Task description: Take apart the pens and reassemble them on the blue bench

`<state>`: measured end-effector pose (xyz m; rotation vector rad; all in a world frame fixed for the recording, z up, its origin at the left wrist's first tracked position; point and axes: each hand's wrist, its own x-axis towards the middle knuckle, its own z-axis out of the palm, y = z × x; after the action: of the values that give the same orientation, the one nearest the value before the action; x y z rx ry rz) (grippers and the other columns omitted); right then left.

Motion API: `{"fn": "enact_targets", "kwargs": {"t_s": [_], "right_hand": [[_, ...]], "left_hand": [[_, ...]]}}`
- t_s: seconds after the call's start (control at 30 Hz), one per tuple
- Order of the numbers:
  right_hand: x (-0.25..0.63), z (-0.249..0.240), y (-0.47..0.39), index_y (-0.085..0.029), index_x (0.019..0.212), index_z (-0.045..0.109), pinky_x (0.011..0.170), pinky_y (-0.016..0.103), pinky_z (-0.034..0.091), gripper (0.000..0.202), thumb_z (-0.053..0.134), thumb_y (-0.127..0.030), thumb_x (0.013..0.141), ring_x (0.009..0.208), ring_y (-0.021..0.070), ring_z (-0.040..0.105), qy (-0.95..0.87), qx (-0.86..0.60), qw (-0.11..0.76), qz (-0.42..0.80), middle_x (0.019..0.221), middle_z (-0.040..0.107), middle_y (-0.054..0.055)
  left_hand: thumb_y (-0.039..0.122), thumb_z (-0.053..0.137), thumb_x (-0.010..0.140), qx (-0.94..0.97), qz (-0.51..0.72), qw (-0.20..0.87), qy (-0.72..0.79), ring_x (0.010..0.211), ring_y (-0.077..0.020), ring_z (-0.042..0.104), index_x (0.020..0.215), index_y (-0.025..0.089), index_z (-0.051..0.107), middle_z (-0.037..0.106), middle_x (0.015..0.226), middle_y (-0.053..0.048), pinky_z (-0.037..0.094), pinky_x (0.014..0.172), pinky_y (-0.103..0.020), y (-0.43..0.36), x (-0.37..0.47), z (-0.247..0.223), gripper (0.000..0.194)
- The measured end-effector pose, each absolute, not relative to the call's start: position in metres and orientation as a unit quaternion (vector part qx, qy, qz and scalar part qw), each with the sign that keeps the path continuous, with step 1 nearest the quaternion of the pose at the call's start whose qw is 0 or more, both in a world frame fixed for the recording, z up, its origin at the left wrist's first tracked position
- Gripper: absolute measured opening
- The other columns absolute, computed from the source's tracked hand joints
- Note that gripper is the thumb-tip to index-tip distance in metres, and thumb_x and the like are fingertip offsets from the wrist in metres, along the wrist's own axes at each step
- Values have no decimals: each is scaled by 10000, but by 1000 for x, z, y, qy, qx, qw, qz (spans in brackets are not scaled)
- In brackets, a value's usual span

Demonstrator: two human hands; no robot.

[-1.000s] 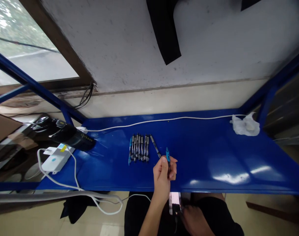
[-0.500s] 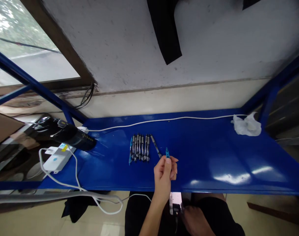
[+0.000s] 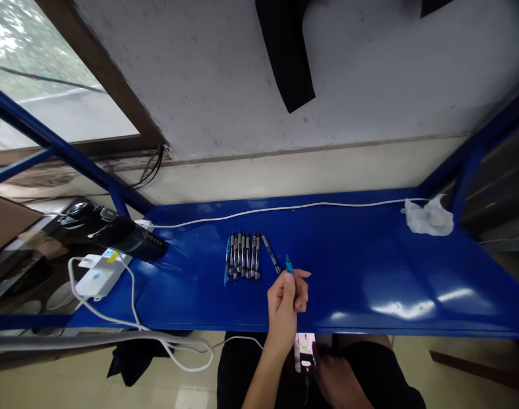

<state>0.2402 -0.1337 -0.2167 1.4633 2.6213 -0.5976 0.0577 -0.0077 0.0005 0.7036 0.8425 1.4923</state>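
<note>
My left hand (image 3: 286, 298) is above the front part of the blue table, its thumb and fingers pinching a blue pen (image 3: 289, 264). The pen's top sticks up out of the grip; the rest is hidden by the hand. Just beyond my fingers a grey-and-black pen (image 3: 270, 253) lies slanted by itself. Left of it, several grey-topped pens (image 3: 243, 255) lie side by side, with another blue pen (image 3: 227, 261) at their left end. Below the table edge, my right hand (image 3: 338, 378) is closed at the side of a lit phone (image 3: 304, 347); its fingers are in shadow.
A black bottle (image 3: 133, 236) lies at the table's left, beside a white power strip (image 3: 99, 275) with looping cables. One white cable (image 3: 250, 211) runs along the back to a crumpled white plastic bag (image 3: 430, 217). Blue frame posts (image 3: 468, 176) flank the table (image 3: 348, 250).
The blue pen in my left hand has tilted slightly to the left. The phone's screen shows different content. My right hand has hardly moved, and the pens on the table lie as before.
</note>
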Motion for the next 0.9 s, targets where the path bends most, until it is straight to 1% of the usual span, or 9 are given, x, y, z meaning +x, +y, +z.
{"fn": "enact_targets", "kwargs": {"t_s": [0.07,0.13,0.2,0.27,0.4,0.53,0.67,0.8,0.9], "right_hand": [[239,-217,-133,-191,1042,787,650,251,442,219,599,-118,955,757,208,790,858,469,41,-205,867,822,83],[238,-216,-133,-195,1027,801,657,263,452,233,602,-101,950,766,227,799,861,469,51,-191,880,827,91],[237,-215,-133,-183,958,809,662,285,457,246,590,-70,947,760,249,804,859,478,62,-172,864,820,107],[237,-214,-133,-177,912,801,647,295,447,266,567,-60,960,743,255,801,859,482,64,-162,838,812,110],[236,-214,-133,-187,976,782,614,271,418,212,587,-103,963,720,222,787,867,469,41,-161,823,811,84],[237,-216,-134,-174,959,789,645,281,436,229,598,-56,917,757,238,792,859,484,41,-160,840,812,104],[239,-218,-135,-186,1000,818,670,288,449,295,586,-22,923,767,245,798,856,480,61,-183,885,822,105],[240,-220,-137,-175,962,831,713,306,459,290,591,-16,926,820,277,803,845,500,76,-173,905,820,131],[240,-220,-137,-176,979,826,710,296,453,291,579,-27,942,819,257,800,851,490,57,-182,914,823,122]], "left_hand": [[530,537,1123,299,646,600,366,545,-70,324,1214,136,731,539,705,14,258,488,-229,-7,58,1,449],[509,560,1120,290,655,597,362,528,-69,306,1233,173,685,557,683,28,243,477,-220,-7,59,2,376],[491,579,1116,277,667,595,354,513,-67,294,1163,209,638,573,666,39,226,470,-210,-7,59,2,292],[485,582,1115,270,669,597,350,513,-66,303,1091,220,605,592,675,37,225,470,-206,-7,60,2,268],[519,552,1120,279,652,607,358,530,-67,332,1063,180,657,579,690,17,239,478,-213,-7,59,0,359],[566,524,1118,277,649,609,362,528,-65,319,1014,147,701,539,675,12,242,482,-222,-7,59,0,466],[576,548,1104,260,655,608,366,537,-68,326,1028,146,717,542,687,6,230,489,-223,-7,60,2,468],[607,507,1110,260,658,608,360,549,-72,325,1036,142,738,529,695,3,233,493,-223,-8,60,1,524],[542,593,1094,301,643,603,363,540,-66,309,1027,138,752,499,673,20,246,488,-222,-8,59,0,439]]}}
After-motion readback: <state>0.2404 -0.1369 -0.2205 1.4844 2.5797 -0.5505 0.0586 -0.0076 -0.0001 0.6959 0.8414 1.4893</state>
